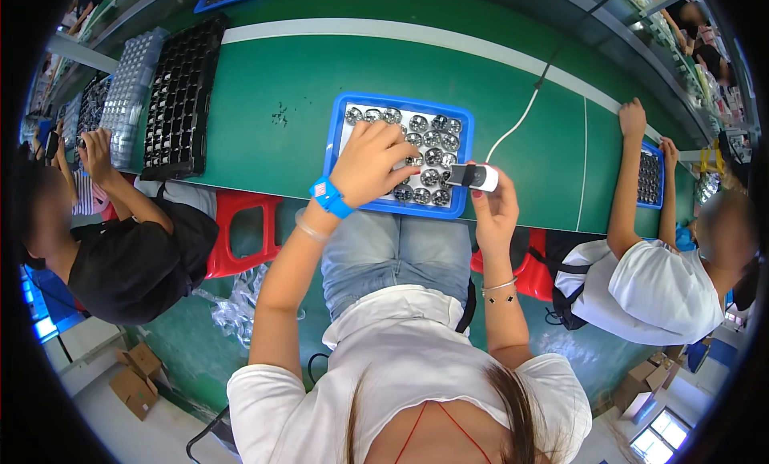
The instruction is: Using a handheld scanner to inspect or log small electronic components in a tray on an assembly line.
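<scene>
My left hand (pixel 370 164) reaches over a blue-rimmed tray (pixel 330 140), its thumb and index finger bent around one of the small round silver-and-black parts (pixel 414 160). Whether that part is lifted I cannot tell. Similar round parts fill the white tray floor in rows, some hidden under my hand. At the tray's right edge, my right hand (pixel 498 212) grips a small white-and-black handheld device (pixel 474 176), its dark end pointing left over the parts. A white cable (pixel 513 128) rises from the device.
Tiny dark bits (pixel 279 113) lie on the green table (pixel 268 72) left of the tray. Farther left stand a black compartment tray (pixel 180 104) and clear plastic trays (pixel 138 88). Co-workers sit on both sides, the right one by another blue tray (pixel 650 176). Red stools (pixel 240 232) flank me.
</scene>
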